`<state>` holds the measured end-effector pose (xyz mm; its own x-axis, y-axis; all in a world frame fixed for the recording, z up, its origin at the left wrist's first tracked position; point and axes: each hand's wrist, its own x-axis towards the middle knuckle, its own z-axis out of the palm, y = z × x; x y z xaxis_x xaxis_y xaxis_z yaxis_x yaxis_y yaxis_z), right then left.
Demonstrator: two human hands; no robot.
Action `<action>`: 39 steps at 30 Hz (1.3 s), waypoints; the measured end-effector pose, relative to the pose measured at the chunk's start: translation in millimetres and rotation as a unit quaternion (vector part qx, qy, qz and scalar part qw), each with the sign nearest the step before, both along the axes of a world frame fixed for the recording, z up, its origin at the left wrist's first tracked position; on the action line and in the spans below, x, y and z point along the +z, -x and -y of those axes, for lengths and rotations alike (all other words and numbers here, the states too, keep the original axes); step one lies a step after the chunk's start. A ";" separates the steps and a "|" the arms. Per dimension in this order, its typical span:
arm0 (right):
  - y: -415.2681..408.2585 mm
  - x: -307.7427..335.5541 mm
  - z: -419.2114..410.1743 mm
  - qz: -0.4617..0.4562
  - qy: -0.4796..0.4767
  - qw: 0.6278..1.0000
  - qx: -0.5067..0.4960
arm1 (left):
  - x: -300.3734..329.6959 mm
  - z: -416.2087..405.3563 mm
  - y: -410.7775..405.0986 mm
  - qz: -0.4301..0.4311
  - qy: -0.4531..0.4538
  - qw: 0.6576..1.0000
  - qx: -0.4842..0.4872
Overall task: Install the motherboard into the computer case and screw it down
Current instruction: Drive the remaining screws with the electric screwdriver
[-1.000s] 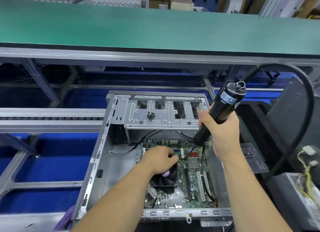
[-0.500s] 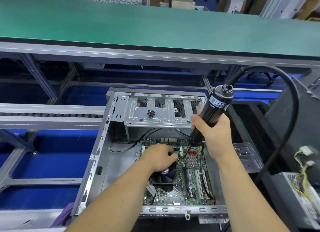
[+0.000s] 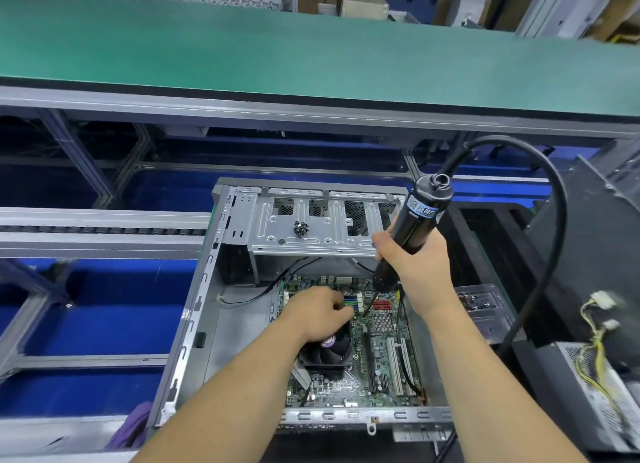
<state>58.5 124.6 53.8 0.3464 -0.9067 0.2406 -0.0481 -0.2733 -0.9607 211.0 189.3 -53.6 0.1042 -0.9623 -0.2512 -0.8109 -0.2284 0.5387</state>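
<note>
The electric screwdriver (image 3: 412, 235) had edged left toward the board's far end, gripped in the right hand (image 3: 417, 263). The left hand (image 3: 320, 312), fingers curled, apparently pinched a screw under the bit, over the motherboard (image 3: 360, 345) lying in the case (image 3: 207, 310).

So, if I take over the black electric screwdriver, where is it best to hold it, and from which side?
Grip the screwdriver round the middle of its thick black barrel, as the right hand does now, coming from the right. The cable leaves the top end and the thin bit points down at the motherboard, so both ends should probably stay free.
</note>
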 end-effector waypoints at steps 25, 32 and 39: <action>24.0 40.9 -3.6 0.166 -0.024 0.983 -0.075 | 70.0 20.4 -32.7 0.155 0.277 0.931 0.181; 19.8 48.2 -2.6 0.171 -0.021 0.984 -0.050 | 102.6 47.8 -39.9 0.302 0.054 0.939 0.152; 22.4 46.1 -0.4 0.180 -0.038 0.982 -0.039 | 119.3 57.0 -38.6 0.354 0.019 0.927 0.118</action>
<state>36.1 125.0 99.9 0.1792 -0.9474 0.2652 0.2802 -0.2093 -0.9369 249.7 132.3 65.7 0.4398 -0.8981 -0.0054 -0.8939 -0.4371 -0.0993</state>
